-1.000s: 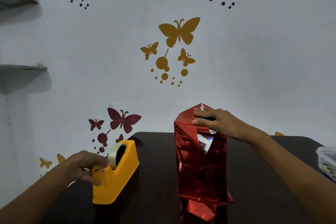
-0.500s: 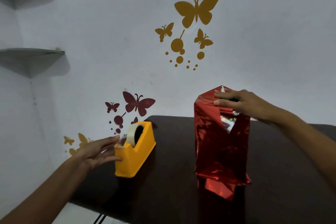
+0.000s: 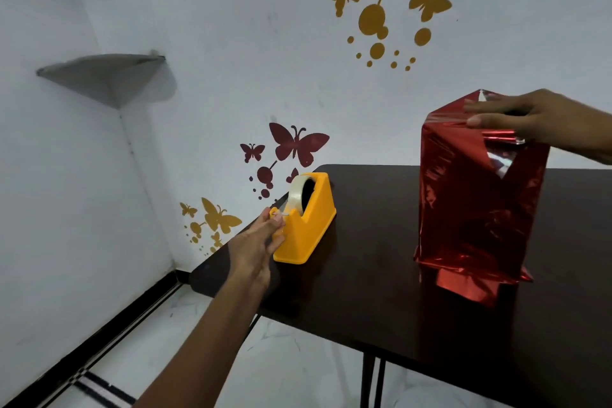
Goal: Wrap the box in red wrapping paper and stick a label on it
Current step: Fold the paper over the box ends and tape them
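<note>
A tall box wrapped in shiny red paper (image 3: 473, 202) stands upright on the dark table (image 3: 364, 291), with a loose folded flap near its top and crumpled paper at its foot. My right hand (image 3: 526, 119) lies flat on the box top, fingers straight, pressing the paper down. At the table's left end sits a yellow tape dispenser (image 3: 306, 225) with a roll of clear tape (image 3: 296, 197). My left hand (image 3: 261, 240) is at the dispenser's front end, fingertips at the tape's cutter edge; whether it pinches the tape end is not clear.
The table's left edge and near edge drop to a white tiled floor (image 3: 281, 358). A white wall with butterfly stickers stands behind, and a grey corner shelf (image 3: 106, 73) hangs at the upper left.
The view has swung left and down. My left hand has closed in on the dispenser's front end. My right hand stays on the box top.
</note>
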{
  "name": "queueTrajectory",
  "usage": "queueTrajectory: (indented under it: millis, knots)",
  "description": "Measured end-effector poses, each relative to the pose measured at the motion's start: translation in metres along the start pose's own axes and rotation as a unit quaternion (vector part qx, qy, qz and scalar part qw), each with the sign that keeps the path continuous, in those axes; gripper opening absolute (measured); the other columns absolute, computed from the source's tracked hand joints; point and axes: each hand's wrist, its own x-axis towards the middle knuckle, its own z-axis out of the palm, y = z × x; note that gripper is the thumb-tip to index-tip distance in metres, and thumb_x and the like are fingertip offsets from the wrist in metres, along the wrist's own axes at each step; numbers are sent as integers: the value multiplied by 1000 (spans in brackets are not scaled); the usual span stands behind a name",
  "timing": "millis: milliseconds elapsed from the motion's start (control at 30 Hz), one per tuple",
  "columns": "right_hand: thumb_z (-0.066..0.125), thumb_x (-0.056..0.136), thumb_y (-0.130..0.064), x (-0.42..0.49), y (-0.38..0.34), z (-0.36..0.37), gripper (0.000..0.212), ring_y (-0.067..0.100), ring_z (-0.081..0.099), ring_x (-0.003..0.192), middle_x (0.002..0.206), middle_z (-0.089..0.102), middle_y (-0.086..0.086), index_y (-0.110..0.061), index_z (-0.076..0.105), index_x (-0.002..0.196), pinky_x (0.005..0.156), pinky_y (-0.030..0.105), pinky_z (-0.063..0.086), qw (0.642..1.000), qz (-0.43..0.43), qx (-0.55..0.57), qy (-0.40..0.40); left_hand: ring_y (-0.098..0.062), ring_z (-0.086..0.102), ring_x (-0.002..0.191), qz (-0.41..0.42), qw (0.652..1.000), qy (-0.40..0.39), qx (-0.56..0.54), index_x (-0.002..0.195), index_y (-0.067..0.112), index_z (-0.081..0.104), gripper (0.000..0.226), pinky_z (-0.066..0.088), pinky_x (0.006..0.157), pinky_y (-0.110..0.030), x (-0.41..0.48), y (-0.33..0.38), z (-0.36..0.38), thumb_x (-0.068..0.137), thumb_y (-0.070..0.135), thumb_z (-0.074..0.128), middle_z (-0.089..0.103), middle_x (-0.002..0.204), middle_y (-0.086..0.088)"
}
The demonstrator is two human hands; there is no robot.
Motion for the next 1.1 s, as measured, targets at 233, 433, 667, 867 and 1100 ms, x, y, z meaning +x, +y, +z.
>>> queueTrajectory:
  millis: [233,433,667,867,1100]
  knots:
    - [54,24,-94,1,0,1,80,-7,32,123,119,49,-29,-53,59,93,98,25,27,1000,3,8,-1,-14,63,81,15,997,67,33,122,1,60,42,57,77,-32,0,-17,8,81,8,69,64,101,0]
    - [50,22,-97,2,4,-2,87,-5,32,125,121,49,-26,-53,58,96,101,27,28,1000,5,11,-10,-16,64,79,9,997,78,13,120,-1,60,39,58,69,-30,3,-21,11,82,6,68,62,105,-2]
    - [54,39,-90,-3,-4,1,85,-4,32,125,129,47,-22,-43,62,109,106,28,28,1000,17,3,3,-23,65,98,-3,995,92,-30,116,0,62,40,58,75,-29,-16,-30,-13,79,11,71,66,109,-9]
    - [63,81,-43,-3,3,6,49,-8,31,120,139,48,-12,-26,58,128,99,14,21,999,8,-41,5,-2,49,120,183,968,-154,76,96,15,76,34,35,100,-30,-50,28,40,67,35,76,59,126,17]
    - [60,83,-49,-7,1,1,56,2,25,138,145,40,-13,-29,50,134,110,20,18,999,3,-43,7,2,42,123,167,839,-472,212,86,15,78,26,22,106,-29,-44,80,184,66,31,70,52,132,19]
